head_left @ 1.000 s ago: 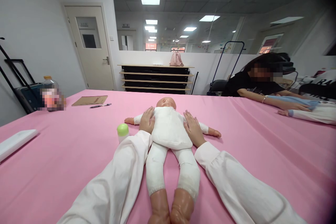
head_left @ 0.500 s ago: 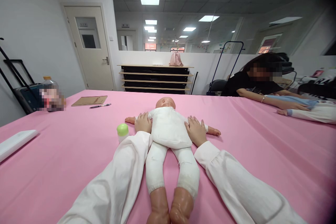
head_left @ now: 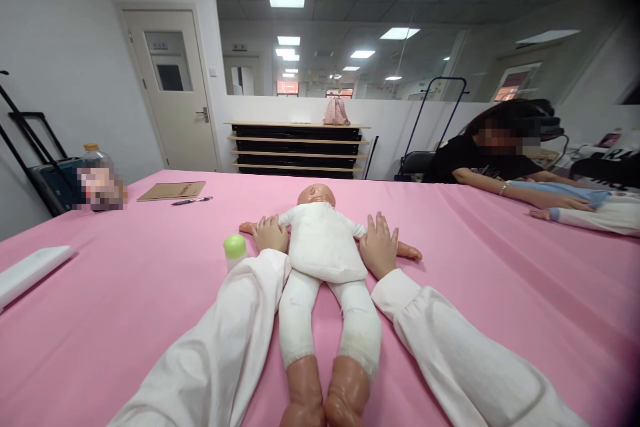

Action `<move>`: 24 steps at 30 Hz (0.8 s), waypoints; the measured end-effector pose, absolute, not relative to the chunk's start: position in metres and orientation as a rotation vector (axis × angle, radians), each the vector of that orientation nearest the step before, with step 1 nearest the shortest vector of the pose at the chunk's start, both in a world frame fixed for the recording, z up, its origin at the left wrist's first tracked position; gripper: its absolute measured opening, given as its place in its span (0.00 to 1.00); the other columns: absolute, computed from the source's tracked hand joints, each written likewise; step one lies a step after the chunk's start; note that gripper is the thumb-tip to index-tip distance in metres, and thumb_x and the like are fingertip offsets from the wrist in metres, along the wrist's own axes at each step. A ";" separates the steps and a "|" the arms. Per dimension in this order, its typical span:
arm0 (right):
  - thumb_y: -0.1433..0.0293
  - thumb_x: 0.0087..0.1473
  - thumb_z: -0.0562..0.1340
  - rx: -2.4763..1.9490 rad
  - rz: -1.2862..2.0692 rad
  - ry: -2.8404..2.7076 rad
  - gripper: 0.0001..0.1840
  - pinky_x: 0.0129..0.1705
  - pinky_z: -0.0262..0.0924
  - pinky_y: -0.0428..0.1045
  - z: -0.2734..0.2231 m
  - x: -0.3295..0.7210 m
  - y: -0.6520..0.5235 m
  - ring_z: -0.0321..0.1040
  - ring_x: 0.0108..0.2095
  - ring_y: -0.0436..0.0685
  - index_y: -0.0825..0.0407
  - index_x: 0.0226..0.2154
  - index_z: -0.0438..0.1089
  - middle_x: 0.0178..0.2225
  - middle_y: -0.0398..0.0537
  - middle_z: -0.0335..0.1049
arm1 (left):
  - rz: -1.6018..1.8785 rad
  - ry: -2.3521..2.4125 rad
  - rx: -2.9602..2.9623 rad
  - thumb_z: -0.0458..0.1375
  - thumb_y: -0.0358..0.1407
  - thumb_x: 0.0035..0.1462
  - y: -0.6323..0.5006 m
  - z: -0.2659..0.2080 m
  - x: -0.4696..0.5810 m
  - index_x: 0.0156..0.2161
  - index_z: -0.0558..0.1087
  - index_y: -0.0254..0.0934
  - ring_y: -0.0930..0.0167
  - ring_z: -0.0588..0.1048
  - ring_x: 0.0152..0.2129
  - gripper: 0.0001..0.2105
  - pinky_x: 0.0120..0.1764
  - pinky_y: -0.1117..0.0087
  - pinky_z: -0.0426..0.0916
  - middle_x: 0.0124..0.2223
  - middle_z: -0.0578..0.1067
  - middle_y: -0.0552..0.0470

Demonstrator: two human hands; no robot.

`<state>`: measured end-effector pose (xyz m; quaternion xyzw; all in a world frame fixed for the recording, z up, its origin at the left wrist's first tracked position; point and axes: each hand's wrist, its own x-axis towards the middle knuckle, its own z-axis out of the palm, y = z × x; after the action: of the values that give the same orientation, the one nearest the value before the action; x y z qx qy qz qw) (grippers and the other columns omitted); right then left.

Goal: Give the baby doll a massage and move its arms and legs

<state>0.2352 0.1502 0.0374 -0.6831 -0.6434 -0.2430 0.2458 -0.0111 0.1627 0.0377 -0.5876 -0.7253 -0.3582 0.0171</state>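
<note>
A baby doll point(head_left: 326, 247) with a white cloth body lies on the pink-covered table, its head at the far end and its feet toward me. My left hand point(head_left: 271, 235) rests on the doll's arm on the left, fingers laid out over it. On the other side, my right hand point(head_left: 379, 247) lies over the doll's right-side arm with its fingers spread. Part of each doll arm is hidden under my hands. Close to my left wrist stands a small white bottle with a green cap point(head_left: 235, 250).
On the pink cloth point(head_left: 480, 267) at the back left lie a brown notebook point(head_left: 171, 191) and a pen point(head_left: 192, 201). A drink bottle point(head_left: 100, 177) stands farther left, near a white box-like object point(head_left: 35, 273). At right, another person point(head_left: 465, 160) handles a second doll point(head_left: 600, 213).
My right hand has shifted slightly outward along the doll's arm and its fingers have lifted and spread. My left hand stays nearly in place on the other arm.
</note>
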 end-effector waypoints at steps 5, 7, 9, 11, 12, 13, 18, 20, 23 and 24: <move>0.72 0.54 0.43 -1.790 -0.562 -1.992 0.24 0.55 0.39 0.65 0.035 0.234 0.151 0.50 0.57 0.62 0.57 0.51 0.60 0.56 0.57 0.55 | -1.111 -2.263 -1.835 0.45 0.32 0.54 0.163 0.038 -0.011 0.49 0.67 0.37 0.63 0.59 0.54 0.18 0.55 0.52 0.45 0.52 0.68 0.47; 0.71 0.54 0.43 -1.821 -0.579 -1.950 0.24 0.55 0.39 0.65 0.033 0.235 0.152 0.50 0.56 0.62 0.58 0.51 0.61 0.55 0.57 0.57 | -1.109 -2.265 -1.832 0.45 0.32 0.54 0.162 0.039 -0.011 0.49 0.67 0.38 0.63 0.59 0.54 0.18 0.55 0.52 0.45 0.52 0.68 0.47; 0.71 0.54 0.44 -1.862 -0.593 -1.878 0.24 0.55 0.40 0.64 0.032 0.235 0.152 0.50 0.57 0.63 0.59 0.51 0.60 0.55 0.59 0.56 | -1.108 -2.269 -1.834 0.45 0.32 0.54 0.162 0.039 -0.011 0.49 0.67 0.38 0.63 0.59 0.54 0.18 0.55 0.52 0.45 0.52 0.68 0.47; 0.69 0.55 0.44 -1.918 -0.595 -1.766 0.25 0.56 0.39 0.65 0.032 0.235 0.152 0.47 0.58 0.65 0.63 0.52 0.58 0.56 0.64 0.53 | -1.107 -2.274 -1.840 0.45 0.32 0.54 0.161 0.040 -0.011 0.49 0.67 0.38 0.63 0.59 0.53 0.18 0.55 0.51 0.45 0.52 0.69 0.47; 0.67 0.55 0.44 -1.941 -0.594 -1.706 0.27 0.56 0.38 0.66 0.033 0.235 0.152 0.46 0.58 0.66 0.66 0.53 0.56 0.57 0.67 0.51 | -1.104 -2.275 -1.840 0.45 0.32 0.54 0.161 0.040 -0.011 0.49 0.67 0.38 0.63 0.60 0.53 0.18 0.55 0.51 0.45 0.52 0.69 0.47; 0.66 0.55 0.45 -1.951 -0.593 -1.652 0.29 0.56 0.37 0.67 0.034 0.235 0.152 0.44 0.59 0.68 0.69 0.54 0.53 0.57 0.69 0.48 | -1.099 -2.277 -1.838 0.45 0.32 0.54 0.161 0.040 -0.011 0.49 0.67 0.38 0.63 0.60 0.53 0.18 0.55 0.51 0.45 0.52 0.68 0.47; 0.67 0.56 0.42 -1.709 -0.521 -1.826 0.28 0.58 0.38 0.63 0.042 0.231 0.150 0.38 0.61 0.62 0.61 0.58 0.46 0.61 0.59 0.40 | -1.082 -2.283 -1.845 0.45 0.32 0.54 0.160 0.042 -0.010 0.49 0.67 0.38 0.63 0.59 0.54 0.18 0.55 0.50 0.45 0.52 0.68 0.47; 0.69 0.57 0.40 -1.628 -0.429 -2.029 0.26 0.58 0.40 0.60 0.043 0.230 0.149 0.44 0.60 0.57 0.56 0.57 0.49 0.60 0.53 0.47 | -1.094 -2.284 -1.854 0.45 0.32 0.54 0.159 0.042 -0.010 0.50 0.66 0.38 0.62 0.59 0.54 0.18 0.55 0.49 0.44 0.53 0.68 0.47; 0.71 0.57 0.40 -1.676 -0.383 -2.140 0.25 0.57 0.41 0.60 0.040 0.231 0.150 0.52 0.56 0.57 0.56 0.54 0.56 0.55 0.52 0.57 | -1.100 -2.284 -1.873 0.44 0.32 0.54 0.158 0.043 -0.010 0.50 0.66 0.39 0.63 0.59 0.54 0.18 0.55 0.48 0.44 0.53 0.67 0.48; 0.71 0.56 0.41 -1.714 -0.412 -2.115 0.24 0.57 0.40 0.61 0.039 0.231 0.150 0.53 0.55 0.59 0.57 0.53 0.57 0.55 0.54 0.58 | -1.097 -2.285 -1.876 0.44 0.32 0.54 0.158 0.043 -0.010 0.50 0.66 0.39 0.63 0.59 0.54 0.18 0.55 0.49 0.43 0.53 0.67 0.48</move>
<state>0.2311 0.1504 0.0387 -0.6108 -0.7537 -0.1469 0.1930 -0.0099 0.1584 0.0428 -0.5950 -0.7245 -0.3480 -0.0060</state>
